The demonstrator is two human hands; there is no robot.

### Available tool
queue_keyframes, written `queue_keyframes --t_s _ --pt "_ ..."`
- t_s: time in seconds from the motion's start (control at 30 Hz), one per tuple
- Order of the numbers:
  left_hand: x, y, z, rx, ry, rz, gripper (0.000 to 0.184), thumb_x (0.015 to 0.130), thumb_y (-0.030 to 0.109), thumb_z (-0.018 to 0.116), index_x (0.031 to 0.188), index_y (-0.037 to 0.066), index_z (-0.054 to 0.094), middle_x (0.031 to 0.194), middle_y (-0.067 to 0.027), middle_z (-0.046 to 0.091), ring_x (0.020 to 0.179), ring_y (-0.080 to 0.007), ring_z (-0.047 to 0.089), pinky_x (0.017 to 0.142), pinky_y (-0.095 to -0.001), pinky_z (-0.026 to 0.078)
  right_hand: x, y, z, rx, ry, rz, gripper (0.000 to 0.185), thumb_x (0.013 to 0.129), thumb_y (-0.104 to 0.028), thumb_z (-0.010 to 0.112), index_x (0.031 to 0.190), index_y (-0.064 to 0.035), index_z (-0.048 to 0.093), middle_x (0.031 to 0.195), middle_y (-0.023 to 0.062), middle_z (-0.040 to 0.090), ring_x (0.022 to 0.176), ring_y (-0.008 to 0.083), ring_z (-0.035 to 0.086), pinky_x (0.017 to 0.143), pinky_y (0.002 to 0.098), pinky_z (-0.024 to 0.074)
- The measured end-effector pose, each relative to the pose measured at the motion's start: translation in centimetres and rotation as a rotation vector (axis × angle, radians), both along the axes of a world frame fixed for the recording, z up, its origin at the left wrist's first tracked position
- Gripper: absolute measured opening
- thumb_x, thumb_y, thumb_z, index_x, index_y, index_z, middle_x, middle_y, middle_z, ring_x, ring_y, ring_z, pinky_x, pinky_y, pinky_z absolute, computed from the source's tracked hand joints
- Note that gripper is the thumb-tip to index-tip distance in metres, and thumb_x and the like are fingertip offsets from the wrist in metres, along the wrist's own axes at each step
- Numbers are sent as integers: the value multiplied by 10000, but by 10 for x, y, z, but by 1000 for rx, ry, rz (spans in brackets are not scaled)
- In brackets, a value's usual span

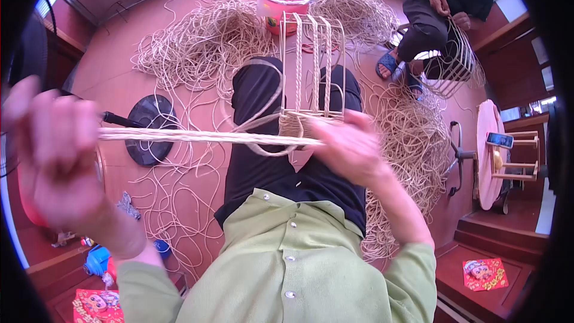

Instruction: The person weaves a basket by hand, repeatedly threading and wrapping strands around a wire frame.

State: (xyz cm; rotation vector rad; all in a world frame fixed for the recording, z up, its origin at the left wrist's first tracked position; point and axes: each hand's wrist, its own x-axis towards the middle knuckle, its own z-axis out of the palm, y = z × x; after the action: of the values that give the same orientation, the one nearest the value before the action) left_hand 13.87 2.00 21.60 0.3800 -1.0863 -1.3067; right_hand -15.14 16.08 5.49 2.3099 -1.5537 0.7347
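Observation:
Several pale cord strands (209, 136) are stretched taut in a band across my lap. At the left end my left hand (60, 143), blurred by motion, has its fingers wrapped round them. The band's other end goes under the thumb of my right hand (350, 146), which is closed at the near end of a wire-framed basket (312, 66). That basket lies between my knees, with twisted cord along its bars and a tightly woven part (291, 124) beside my right hand. A loose loop of cord (257, 116) curves left of it. My right fingertips are partly hidden.
Big heaps of loose cord (203, 42) cover the floor, also a heap (406, 161) on my right. A pink bin (286, 0) stands ahead. At upper right a seated person (442, 18) handles another wire frame (451, 63). A round black base (150, 130) is at left.

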Motion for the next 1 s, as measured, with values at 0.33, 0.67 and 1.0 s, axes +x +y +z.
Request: queue_keyframes --t_s 0.33,0.67,1.0 --pt "222 -108 -226 729 -230 276 154 1012 209 562 926 82 567 556 99 286 437 -18 249 406 -206 209 -295 431 -29 1017 110 -2016 518 957 -416 575 1442 -246 514 1340 127 623 1193 312 612 976 492 472" --pt "-85 13 -206 507 -603 -566 312 862 98 719 1164 24 685 926 8 705 546 9 427 463 -163 301 13 63 -6 769 -1245 -451 495 924 -6 627 1399 -31 489 1085 91 683 644 85 611 597 232 512" --pt "-137 40 -213 333 -495 -279 150 907 141 676 861 2 645 701 38 543 549 -16 436 479 -218 337 -31 93 -20 473 -1274 -733 237 1032 -197 560 911 -26 674 642 -64 472 536 33 412 513 191 334"
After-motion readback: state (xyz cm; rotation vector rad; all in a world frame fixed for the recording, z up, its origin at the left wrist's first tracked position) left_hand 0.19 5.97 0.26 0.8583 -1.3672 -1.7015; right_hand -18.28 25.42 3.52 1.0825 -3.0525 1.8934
